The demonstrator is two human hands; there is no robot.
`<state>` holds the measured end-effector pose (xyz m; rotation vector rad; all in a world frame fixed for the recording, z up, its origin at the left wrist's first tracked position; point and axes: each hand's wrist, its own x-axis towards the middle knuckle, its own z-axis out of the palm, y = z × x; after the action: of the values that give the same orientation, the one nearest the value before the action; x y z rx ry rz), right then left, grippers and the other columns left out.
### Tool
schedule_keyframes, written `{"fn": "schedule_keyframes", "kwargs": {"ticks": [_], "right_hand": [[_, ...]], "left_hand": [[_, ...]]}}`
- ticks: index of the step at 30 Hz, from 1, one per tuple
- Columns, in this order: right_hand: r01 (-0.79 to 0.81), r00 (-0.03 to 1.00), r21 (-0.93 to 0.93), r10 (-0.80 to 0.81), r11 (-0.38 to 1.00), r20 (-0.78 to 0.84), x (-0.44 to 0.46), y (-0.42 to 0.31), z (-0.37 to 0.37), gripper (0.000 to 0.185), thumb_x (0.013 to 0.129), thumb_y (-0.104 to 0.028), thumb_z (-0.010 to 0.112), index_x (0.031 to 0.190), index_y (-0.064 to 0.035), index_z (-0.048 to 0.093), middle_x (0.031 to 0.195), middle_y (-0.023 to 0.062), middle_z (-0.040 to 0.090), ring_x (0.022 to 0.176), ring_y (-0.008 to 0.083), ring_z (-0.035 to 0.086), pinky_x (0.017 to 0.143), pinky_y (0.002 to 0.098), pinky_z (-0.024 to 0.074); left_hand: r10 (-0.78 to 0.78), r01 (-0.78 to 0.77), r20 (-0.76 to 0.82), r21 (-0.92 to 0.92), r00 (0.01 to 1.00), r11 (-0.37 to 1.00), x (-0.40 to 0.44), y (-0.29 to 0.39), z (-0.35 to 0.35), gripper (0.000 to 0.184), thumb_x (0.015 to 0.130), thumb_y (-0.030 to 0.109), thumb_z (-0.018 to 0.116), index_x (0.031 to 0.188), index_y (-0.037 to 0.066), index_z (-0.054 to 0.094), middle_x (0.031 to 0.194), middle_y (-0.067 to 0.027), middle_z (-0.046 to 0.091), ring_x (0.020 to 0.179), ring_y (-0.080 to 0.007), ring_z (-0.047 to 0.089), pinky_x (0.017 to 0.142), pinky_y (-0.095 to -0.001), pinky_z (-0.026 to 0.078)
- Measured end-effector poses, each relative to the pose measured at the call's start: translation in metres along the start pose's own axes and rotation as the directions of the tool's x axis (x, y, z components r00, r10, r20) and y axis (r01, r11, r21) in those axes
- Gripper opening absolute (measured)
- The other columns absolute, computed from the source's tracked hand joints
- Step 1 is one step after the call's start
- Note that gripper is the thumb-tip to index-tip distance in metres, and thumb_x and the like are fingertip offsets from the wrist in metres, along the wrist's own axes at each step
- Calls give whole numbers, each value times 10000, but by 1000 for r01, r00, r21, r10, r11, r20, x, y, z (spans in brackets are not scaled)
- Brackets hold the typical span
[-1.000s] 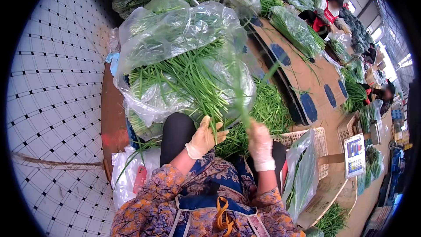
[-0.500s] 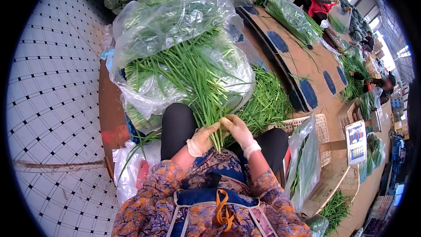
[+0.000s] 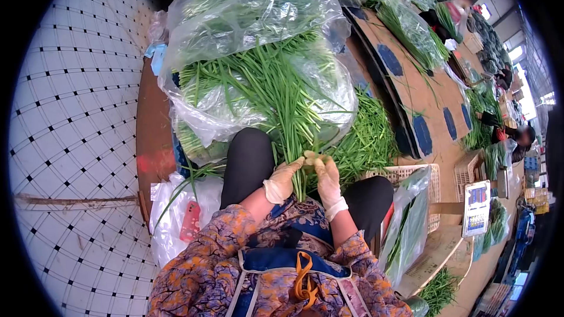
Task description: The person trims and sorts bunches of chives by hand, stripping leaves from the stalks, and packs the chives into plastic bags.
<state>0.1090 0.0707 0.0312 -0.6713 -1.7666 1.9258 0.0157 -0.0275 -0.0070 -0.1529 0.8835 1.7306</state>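
- So the main thing was a bunch of long green chive-like stalks (image 3: 288, 123), thin and flat, mostly deep green and paler toward the lower ends.
- It sat right between the knees, fanning upward over a big clear plastic bag (image 3: 258, 14) with more greens inside; the lower ends poked out just below the hands.
- The left hand (image 3: 281, 181), in a thin pale glove, had its grip curled snugly round the bunch near those ends.
- The right hand (image 3: 328, 181), gloved too, was just beside it, fingers bent in close to the left fingertips. Couldn't tell if that grip had hold of anything.
- Those fingers hid a bit of the bunch, and the crumpled bag covered greens farther up.
- A loose heap of cut greens (image 3: 371, 141) lay just past the right hand.
- Off to the right: a plastic crate (image 3: 434, 191), a filled clear bag (image 3: 405, 223) leaning by it, and a white panel (image 3: 476, 208).
- Over left, a pinkish-red phone (image 3: 190, 221) lay on white plastic (image 3: 169, 240).
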Motion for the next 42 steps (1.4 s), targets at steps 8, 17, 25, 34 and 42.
{"fn": "schedule_keyframes", "kwargs": {"ticks": [8,17,25,34,42], "right_hand": [[-216,968,-219,179,952,-176,0,-60,-72,176,942,-266,456,941,-90,460,773,29,575,521,99,507,397,211,437],[172,913,-958,-402,228,68,41,-64,-127,570,808,-211,649,1261,18,392,1220,243,476,1145,349,452,1002,400,334],[-533,830,63,508,843,231,-16,-5,0,231,939,-242,464,1000,-37,550,717,7,545,591,98,482,571,268,427],[-657,751,287,573,697,329,-31,0,-2,297,936,-310,459,992,-36,559,815,52,619,692,159,587,665,282,505],[215,976,-720,-176,659,131,27,-35,-1,306,819,-217,632,993,21,549,850,129,605,774,243,587,714,335,470]], "left_hand": [[256,-288,135,392,957,874,4,3,-10,277,977,147,334,1026,-15,552,1062,-110,611,1002,-185,575,886,-278,441],[141,-115,192,-141,971,983,6,7,2,271,913,188,509,1034,-44,583,1115,-163,582,1072,-284,545,943,-386,436],[145,-93,247,-212,958,973,-1,7,3,424,952,273,400,1268,-9,392,1235,-167,497,1115,-261,504,968,-370,387],[-16,-11,298,87,954,996,2,2,-1,313,887,132,500,1169,-1,523,1168,-173,556,1076,-234,535,928,-339,415],[80,-68,-8,432,997,899,2,-5,10,167,821,37,561,985,9,557,880,-51,588,787,-138,563,691,-273,459]]}}
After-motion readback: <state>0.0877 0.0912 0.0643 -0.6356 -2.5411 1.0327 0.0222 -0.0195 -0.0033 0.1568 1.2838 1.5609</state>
